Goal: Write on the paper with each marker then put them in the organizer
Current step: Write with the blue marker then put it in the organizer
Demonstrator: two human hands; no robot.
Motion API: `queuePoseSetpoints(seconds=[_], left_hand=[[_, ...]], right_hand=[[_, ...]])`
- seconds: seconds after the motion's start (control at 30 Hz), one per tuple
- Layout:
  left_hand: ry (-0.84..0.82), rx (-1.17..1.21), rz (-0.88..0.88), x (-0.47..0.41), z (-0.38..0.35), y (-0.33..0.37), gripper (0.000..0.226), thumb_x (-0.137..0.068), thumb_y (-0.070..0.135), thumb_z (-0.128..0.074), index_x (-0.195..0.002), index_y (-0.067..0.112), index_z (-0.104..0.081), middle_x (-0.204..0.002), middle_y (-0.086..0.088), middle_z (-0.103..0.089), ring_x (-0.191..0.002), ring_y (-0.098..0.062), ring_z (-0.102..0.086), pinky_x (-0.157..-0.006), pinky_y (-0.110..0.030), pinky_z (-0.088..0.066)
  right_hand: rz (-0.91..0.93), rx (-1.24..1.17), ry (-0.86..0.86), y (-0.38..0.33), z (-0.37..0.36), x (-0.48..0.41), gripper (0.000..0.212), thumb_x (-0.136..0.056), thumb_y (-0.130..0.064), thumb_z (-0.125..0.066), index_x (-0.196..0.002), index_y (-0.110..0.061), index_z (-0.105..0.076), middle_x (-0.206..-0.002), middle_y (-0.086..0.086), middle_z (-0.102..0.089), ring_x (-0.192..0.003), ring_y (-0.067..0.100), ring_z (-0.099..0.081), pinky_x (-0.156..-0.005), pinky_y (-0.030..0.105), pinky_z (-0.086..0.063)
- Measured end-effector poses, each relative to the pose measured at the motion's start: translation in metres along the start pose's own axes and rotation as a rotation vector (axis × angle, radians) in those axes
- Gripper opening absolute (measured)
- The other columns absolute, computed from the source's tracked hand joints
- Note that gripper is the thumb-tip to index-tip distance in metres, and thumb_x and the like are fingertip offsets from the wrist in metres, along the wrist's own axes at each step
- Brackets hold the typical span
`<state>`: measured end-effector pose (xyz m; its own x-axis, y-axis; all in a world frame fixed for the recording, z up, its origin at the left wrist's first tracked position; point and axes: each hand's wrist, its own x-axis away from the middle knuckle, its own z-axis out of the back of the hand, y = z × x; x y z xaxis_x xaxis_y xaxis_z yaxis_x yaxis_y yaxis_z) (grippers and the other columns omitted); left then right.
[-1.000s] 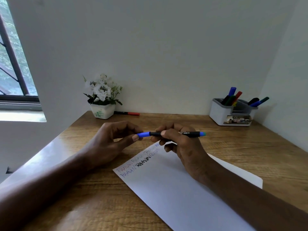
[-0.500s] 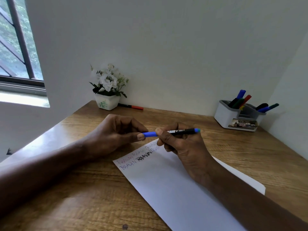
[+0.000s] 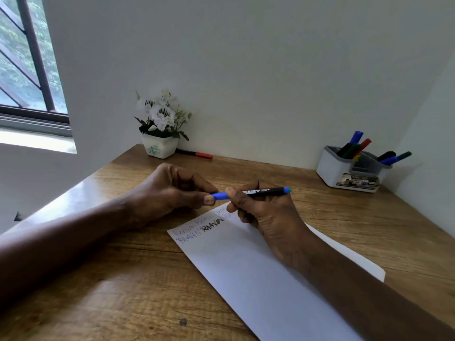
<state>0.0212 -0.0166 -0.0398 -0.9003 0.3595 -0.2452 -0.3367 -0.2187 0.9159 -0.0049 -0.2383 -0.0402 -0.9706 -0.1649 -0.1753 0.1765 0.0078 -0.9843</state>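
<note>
A blue marker [image 3: 266, 192] with a black barrel lies level above the top of the white paper [image 3: 258, 279]. My right hand [image 3: 266, 215] grips the barrel. My left hand [image 3: 172, 190] pinches the blue cap end at the marker's left. The paper carries several words in pink, blue and black near its top left corner. The grey and white organizer [image 3: 344, 172] stands at the back right and holds several markers. A red-capped marker [image 3: 195, 153] lies by the wall, beside the flower pot.
A white pot of white flowers [image 3: 160, 129] stands at the back left of the wooden table [image 3: 123, 291]. Walls close the back and right sides. A window is at the upper left.
The view has swung to the left and down a little. Both hands hold the marker as before, and the blue cap end sits deeper in my left fingers.
</note>
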Motion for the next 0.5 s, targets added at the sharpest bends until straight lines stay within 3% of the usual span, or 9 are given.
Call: queuePoseSetpoints(seconds=[0.07,0.13,0.27,0.33,0.4,0.47,0.5], left_hand=[[-0.001,-0.029,-0.017,-0.001,-0.003,0.003,0.017,-0.086,0.010,-0.075,-0.102,0.009,-0.078,-0.092,-0.009,-0.077,-0.079,-0.013,-0.068,-0.066,-0.020,-0.052],[0.020,-0.203,-0.075,-0.002,-0.003,0.001,0.021,-0.089,0.028,-0.073,-0.110,0.023,-0.075,-0.101,-0.001,-0.077,-0.090,-0.010,-0.070,-0.077,-0.025,-0.055],[-0.008,-0.703,-0.084,0.000,0.004,-0.007,0.061,-0.085,0.075,-0.055,-0.139,0.046,-0.051,-0.139,0.023,-0.058,-0.127,0.002,-0.055,-0.104,-0.039,-0.050],[-0.119,-0.796,-0.024,0.000,0.004,-0.006,0.066,-0.084,0.081,-0.046,-0.144,0.055,-0.040,-0.153,0.021,-0.044,-0.140,-0.003,-0.042,-0.114,-0.043,-0.040],[-0.224,-0.898,-0.006,-0.003,0.001,-0.005,0.066,-0.085,0.082,-0.039,-0.146,0.056,-0.038,-0.162,0.017,-0.030,-0.149,-0.005,-0.025,-0.123,-0.044,-0.024],[-0.276,-0.938,-0.001,-0.005,0.000,-0.004,0.063,-0.088,0.077,-0.037,-0.146,0.055,-0.038,-0.165,0.016,-0.022,-0.152,-0.003,-0.014,-0.126,-0.046,-0.012],[-0.287,-0.934,-0.006,-0.006,0.001,-0.004,0.061,-0.089,0.075,-0.037,-0.146,0.055,-0.038,-0.165,0.016,-0.020,-0.152,-0.001,-0.011,-0.126,-0.049,-0.008]], right_hand=[[0.042,0.048,0.015,-0.005,0.003,-0.002,0.012,-0.088,-0.022,-0.077,-0.087,-0.011,-0.073,-0.072,0.007,-0.075,-0.061,0.013,-0.059,-0.066,0.030,-0.048],[0.129,0.077,0.068,-0.011,0.007,-0.005,0.014,-0.093,-0.021,-0.071,-0.097,-0.007,-0.070,-0.072,0.005,-0.075,-0.063,0.014,-0.062,-0.064,0.032,-0.049],[0.253,0.105,0.165,-0.021,0.020,-0.007,0.022,-0.091,-0.032,-0.073,-0.108,-0.018,-0.074,-0.094,0.009,-0.078,-0.085,0.019,-0.072,-0.066,0.021,-0.048],[0.203,0.154,0.111,-0.021,0.027,-0.009,0.046,-0.085,-0.054,-0.072,-0.123,-0.029,-0.070,-0.112,0.005,-0.075,-0.104,0.019,-0.068,-0.072,0.020,-0.049],[0.149,0.180,0.068,-0.018,0.030,-0.012,0.061,-0.080,-0.069,-0.061,-0.130,-0.035,-0.066,-0.117,-0.008,-0.074,-0.109,0.011,-0.066,-0.082,0.028,-0.049],[0.132,0.168,0.121,-0.014,0.030,-0.015,0.047,-0.088,-0.066,-0.060,-0.121,-0.035,-0.071,-0.114,-0.012,-0.075,-0.110,0.003,-0.066,-0.087,0.029,-0.047],[0.144,0.152,0.180,-0.013,0.028,-0.015,0.033,-0.093,-0.055,-0.062,-0.114,-0.033,-0.074,-0.109,-0.012,-0.076,-0.103,-0.001,-0.067,-0.085,0.024,-0.048]])
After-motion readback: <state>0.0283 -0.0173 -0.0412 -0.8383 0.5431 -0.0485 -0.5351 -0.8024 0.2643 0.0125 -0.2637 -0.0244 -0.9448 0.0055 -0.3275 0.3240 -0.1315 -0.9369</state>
